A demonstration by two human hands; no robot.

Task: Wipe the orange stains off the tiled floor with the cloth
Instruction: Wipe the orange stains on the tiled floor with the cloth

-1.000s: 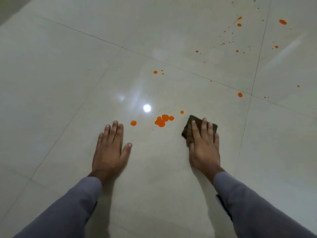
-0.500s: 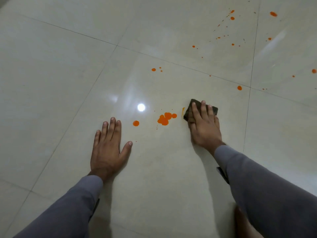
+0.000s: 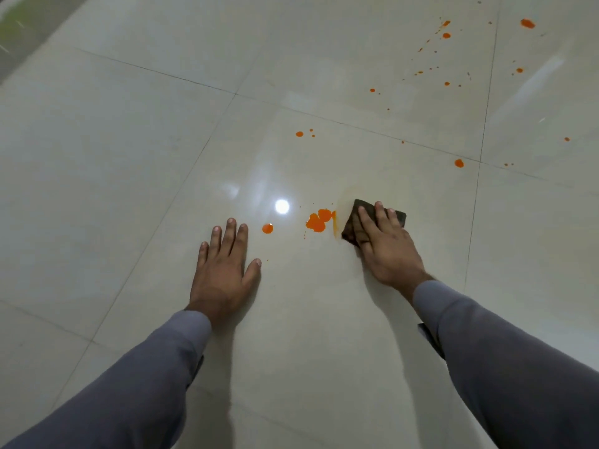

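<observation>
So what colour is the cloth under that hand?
Dark brown, almost black; the cloth shows best in the head view, under the right hand.

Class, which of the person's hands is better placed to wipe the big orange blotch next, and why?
Right. The right hand already presses the cloth just beside the large orange blotch; the left hand lies flat and bare on the floor.

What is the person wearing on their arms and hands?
Both arms wear long grey sleeves, the left sleeve and the right sleeve, reaching to the wrists. The left hand and right hand are bare: no gloves or watch show.
</observation>
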